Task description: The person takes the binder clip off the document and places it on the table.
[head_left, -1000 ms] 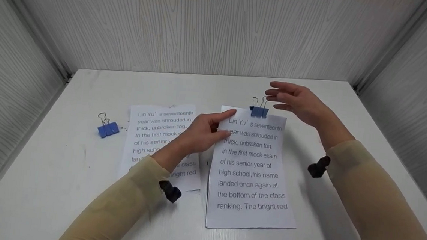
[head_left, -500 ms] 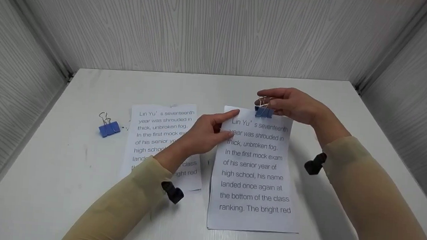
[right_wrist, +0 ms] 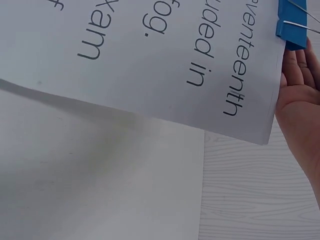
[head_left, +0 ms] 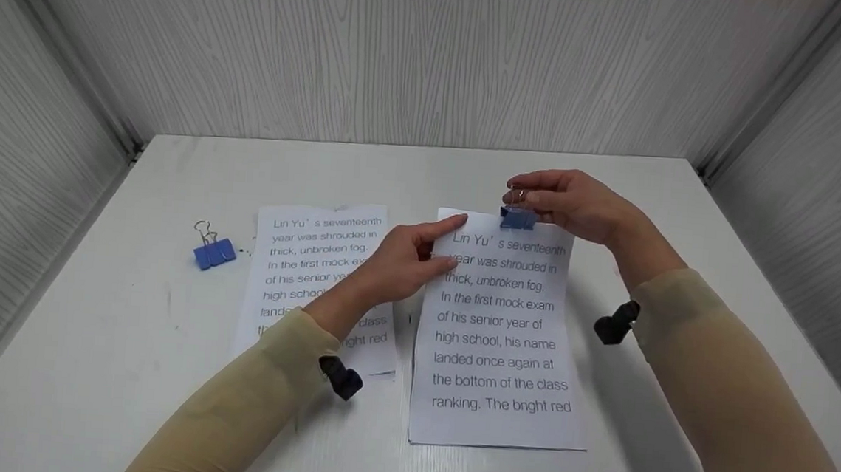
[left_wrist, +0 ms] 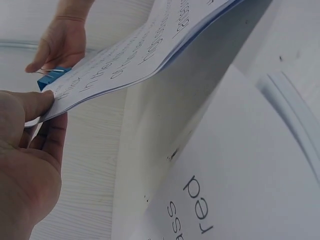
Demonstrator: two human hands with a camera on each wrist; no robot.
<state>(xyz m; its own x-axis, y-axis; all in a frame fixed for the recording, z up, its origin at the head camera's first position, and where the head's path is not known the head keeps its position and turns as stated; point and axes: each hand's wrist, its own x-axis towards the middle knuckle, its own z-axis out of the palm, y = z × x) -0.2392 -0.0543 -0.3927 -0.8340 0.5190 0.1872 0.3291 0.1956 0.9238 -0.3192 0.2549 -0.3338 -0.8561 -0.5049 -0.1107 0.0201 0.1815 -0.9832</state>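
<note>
My left hand (head_left: 400, 268) pinches the upper left edge of a printed paper stack (head_left: 494, 348), thumb on top and fingers beneath in the left wrist view. The stack's top end is raised off the table, its lower end low near the tabletop. A blue binder clip (head_left: 518, 219) sits on the top edge, right of centre, its wire handles pointing away from the page. My right hand (head_left: 582, 206) holds the clip by its handles, thumb in front and fingers behind. In the right wrist view, its fingers (right_wrist: 297, 70) lie behind the clip's blue body.
A second printed paper stack (head_left: 317, 229) lies flat to the left, partly under my left forearm. Left of it a second blue binder clip (head_left: 215, 253) rests on the white table (head_left: 123, 363), handles up. Pale wood-grain panels (head_left: 433, 59) enclose the back and sides.
My right hand has come in from the upper right onto the clip's handles. The stack shifted slightly right, then a little back. My left hand keeps its pinch on the paper.
</note>
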